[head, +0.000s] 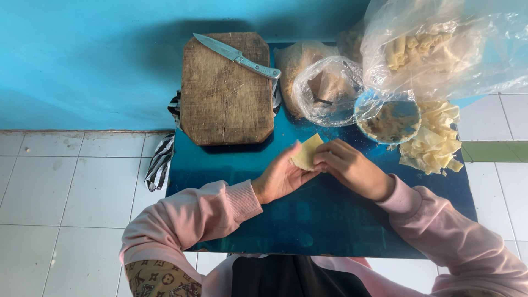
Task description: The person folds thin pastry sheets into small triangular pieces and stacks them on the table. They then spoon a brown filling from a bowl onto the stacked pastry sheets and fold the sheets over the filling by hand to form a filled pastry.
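Blue counter (330, 220) over white floor tiles — above its middle a pale dough wrapper (306, 152) is pinched between left hand (280, 179) and right hand (352, 168), fingers (330, 154) closed on it — beside a filling bowl (391, 121).

Head view, from above. The left hand (281, 177) and right hand (352, 168) together hold a pale dough wrapper (306, 152) over a blue table (308, 220). Behind: a wooden cutting board (225, 99) bearing a knife (236, 55); at right, a filling bowl (391, 120), stacked wrappers (434, 140) and plastic bags (440, 44).
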Motion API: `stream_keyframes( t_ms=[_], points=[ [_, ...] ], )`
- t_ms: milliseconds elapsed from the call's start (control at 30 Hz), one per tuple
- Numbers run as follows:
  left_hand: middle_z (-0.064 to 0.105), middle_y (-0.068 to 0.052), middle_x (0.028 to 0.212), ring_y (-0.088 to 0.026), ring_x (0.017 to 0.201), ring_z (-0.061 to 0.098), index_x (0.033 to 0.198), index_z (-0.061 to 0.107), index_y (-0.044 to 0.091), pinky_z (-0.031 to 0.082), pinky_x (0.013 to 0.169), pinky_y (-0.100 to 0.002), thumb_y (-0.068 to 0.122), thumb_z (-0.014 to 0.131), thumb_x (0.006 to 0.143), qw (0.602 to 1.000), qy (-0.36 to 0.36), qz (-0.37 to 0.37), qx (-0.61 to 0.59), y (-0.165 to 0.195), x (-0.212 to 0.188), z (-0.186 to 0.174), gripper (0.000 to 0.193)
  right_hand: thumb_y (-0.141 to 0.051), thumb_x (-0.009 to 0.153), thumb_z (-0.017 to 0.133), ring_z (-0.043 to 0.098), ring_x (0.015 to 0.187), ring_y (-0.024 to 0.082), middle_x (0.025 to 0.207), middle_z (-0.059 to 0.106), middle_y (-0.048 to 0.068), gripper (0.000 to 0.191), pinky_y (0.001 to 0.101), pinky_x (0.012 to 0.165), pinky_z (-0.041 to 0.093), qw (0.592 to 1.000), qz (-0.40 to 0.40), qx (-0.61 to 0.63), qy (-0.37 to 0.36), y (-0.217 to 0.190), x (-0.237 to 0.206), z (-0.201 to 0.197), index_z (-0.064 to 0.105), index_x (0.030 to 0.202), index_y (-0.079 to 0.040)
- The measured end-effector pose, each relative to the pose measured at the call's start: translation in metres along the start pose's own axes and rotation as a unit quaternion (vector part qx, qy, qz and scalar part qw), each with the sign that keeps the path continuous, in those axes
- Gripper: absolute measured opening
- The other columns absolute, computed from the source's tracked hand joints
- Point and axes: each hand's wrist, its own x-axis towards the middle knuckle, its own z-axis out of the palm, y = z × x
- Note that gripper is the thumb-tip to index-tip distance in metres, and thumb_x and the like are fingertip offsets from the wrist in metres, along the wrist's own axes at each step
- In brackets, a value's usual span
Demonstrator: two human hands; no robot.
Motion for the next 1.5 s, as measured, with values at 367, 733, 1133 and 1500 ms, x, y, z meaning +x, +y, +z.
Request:
stream_keyframes(
  t_ms=[367, 733, 1133, 1500],
  points=[
    [0.060, -0.010, 0.134, -0.018, 0.125, 0.061, 0.142, 0.048, 0.000, 0.051, 0.109, -0.032, 0.009, 0.063, 0.102, 0.991, 0.031, 0.014, 0.132, -0.016, 0.005, -0.023, 0.043, 0.003, 0.087, 0.067, 0.074, 0.094, 0.026, 0.103, 0.071, 0.010, 0.029, 0.0348, 0.078, 0.058, 0.989, 0.127, 0.070, 0.035, 0.012, -0.010, 0.014, 0.067, 0.115, -0.003],
    [0.059, -0.008, 0.137, -0.017, 0.127, 0.060, 0.148, 0.042, 0.003, 0.051, 0.112, -0.032, 0.025, 0.056, 0.107, 0.986, 0.022, 0.002, 0.168, -0.024, -0.001, -0.016, 0.049, -0.017, 0.088, 0.079, 0.062, 0.071, 0.013, 0.090, 0.073, 0.004, 0.026, 0.0278, 0.064, 0.051, 0.970, 0.221, 0.103, 0.010, 0.014, -0.016, 0.014, 0.075, 0.113, -0.009],
    [0.054, -0.005, 0.148, -0.017, 0.138, 0.053, 0.153, 0.040, 0.008, 0.044, 0.117, -0.031, 0.026, 0.054, 0.106, 0.984, 0.023, -0.102, 0.142, -0.045, -0.030, 0.014, 0.052, -0.020, 0.096, 0.070, 0.062, 0.077, 0.006, 0.088, 0.072, 0.000, 0.021, 0.0241, 0.063, 0.047, 0.864, 0.392, 0.314, -0.040, 0.051, -0.005, -0.011, 0.074, 0.110, -0.005],
    [0.049, -0.006, 0.155, -0.019, 0.143, 0.047, 0.157, 0.036, 0.006, 0.039, 0.122, -0.034, 0.025, 0.049, 0.109, 0.978, -0.027, -0.147, 0.145, -0.036, -0.031, 0.019, 0.053, -0.007, 0.085, 0.071, 0.069, 0.102, 0.029, 0.111, 0.069, 0.008, 0.018, 0.0400, 0.083, 0.057, 0.990, 0.013, -0.131, 0.050, 0.021, 0.016, 0.010, 0.068, 0.103, -0.005]
  ],
)
